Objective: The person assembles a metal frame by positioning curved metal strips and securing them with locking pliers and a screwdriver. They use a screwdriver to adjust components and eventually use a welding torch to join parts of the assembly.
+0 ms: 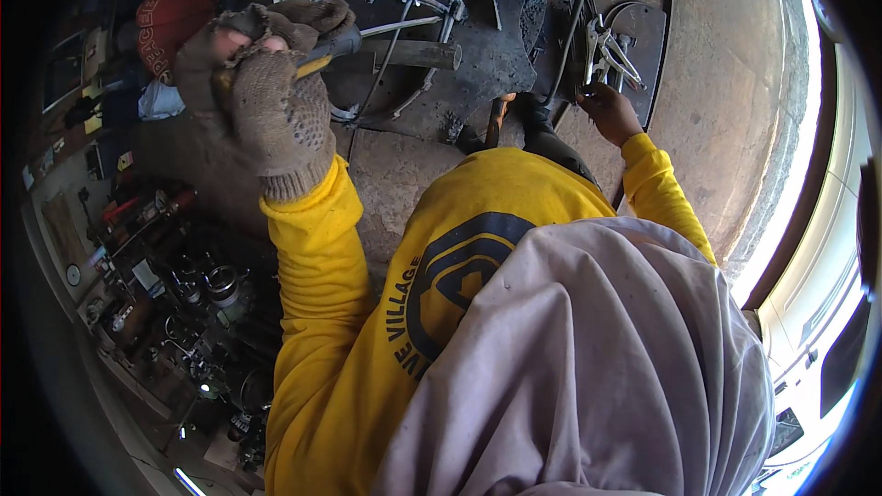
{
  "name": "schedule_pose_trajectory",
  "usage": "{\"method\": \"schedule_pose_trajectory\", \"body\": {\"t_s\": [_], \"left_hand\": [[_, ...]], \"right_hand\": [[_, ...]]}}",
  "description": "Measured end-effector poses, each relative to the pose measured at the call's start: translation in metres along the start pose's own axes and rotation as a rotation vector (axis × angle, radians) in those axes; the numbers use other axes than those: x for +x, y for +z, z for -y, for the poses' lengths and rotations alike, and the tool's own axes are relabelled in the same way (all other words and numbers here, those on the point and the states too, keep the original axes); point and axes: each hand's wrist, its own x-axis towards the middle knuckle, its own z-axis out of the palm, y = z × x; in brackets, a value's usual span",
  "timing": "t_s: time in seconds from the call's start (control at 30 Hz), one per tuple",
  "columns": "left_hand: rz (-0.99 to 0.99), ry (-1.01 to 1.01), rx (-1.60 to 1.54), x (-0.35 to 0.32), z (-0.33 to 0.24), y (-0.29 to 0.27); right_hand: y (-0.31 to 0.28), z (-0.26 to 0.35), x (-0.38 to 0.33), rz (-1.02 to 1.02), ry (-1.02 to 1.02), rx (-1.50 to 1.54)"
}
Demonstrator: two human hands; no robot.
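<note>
My left hand (266, 92), in a worn brown knit glove, is raised and closed around a dark-handled tool (335, 44) with a yellow part near the palm. Its head points toward the dark metal workpiece (459, 46) lying on the ground, a curved plate with rods and a short pipe (413, 53) on it. My right hand (608, 112) is bare and reaches down to a flat metal plate (648, 32), its fingers at a cluster of shiny locking pliers (606, 53). Whether it grips one I cannot tell. Yellow sleeves cover both arms.
A grey cloth (588, 358) hangs over my chest and fills the lower middle. Metal parts and machine pieces (202, 303) lie jumbled at the lower left. A red cloth (170, 18) sits at the upper left. Bare concrete floor (735, 83) stretches to the right, with a white vehicle (827, 340) beyond.
</note>
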Motion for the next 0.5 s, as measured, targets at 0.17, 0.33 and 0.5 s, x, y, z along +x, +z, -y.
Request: {"method": "schedule_pose_trajectory", "body": {"t_s": [0.17,0.33,0.5], "left_hand": [[-0.103,-0.078,-0.083,-0.022,0.01,-0.017],[0.133,0.023,0.088,-0.006,-0.008,0.007],[0.176,-0.053,-0.039,0.004,-0.03,0.023]], "right_hand": [[0.0,-0.005,-0.002,-0.014,0.007,0.012],[-0.002,-0.003,-0.01,-0.042,0.012,-0.035],[-0.011,0.051,-0.027,-0.106,-0.134,0.216]]}}
